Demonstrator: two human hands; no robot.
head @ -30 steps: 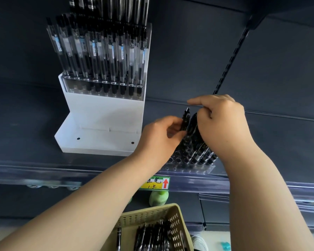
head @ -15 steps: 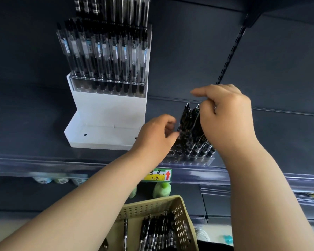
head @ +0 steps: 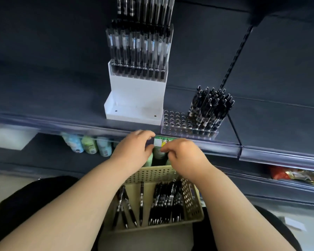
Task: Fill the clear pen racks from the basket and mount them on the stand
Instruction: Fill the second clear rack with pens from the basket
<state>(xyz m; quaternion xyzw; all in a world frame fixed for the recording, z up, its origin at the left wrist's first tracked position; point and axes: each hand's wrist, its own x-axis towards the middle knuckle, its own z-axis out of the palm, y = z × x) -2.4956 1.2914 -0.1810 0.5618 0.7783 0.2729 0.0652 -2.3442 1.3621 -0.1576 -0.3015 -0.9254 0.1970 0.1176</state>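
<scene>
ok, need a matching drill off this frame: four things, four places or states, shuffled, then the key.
1. clear plastic pen rack with empty holes
2. beige perforated plastic basket
3. white plastic stand
4. pastel bottles

A. on the lower shelf
B. nearest the camera, holds loose black pens
C. on the dark upper shelf, only its right part filled
D. same upper shelf, carries a full rack

Pairs: 1-C, 2-B, 3-D, 4-A
</scene>
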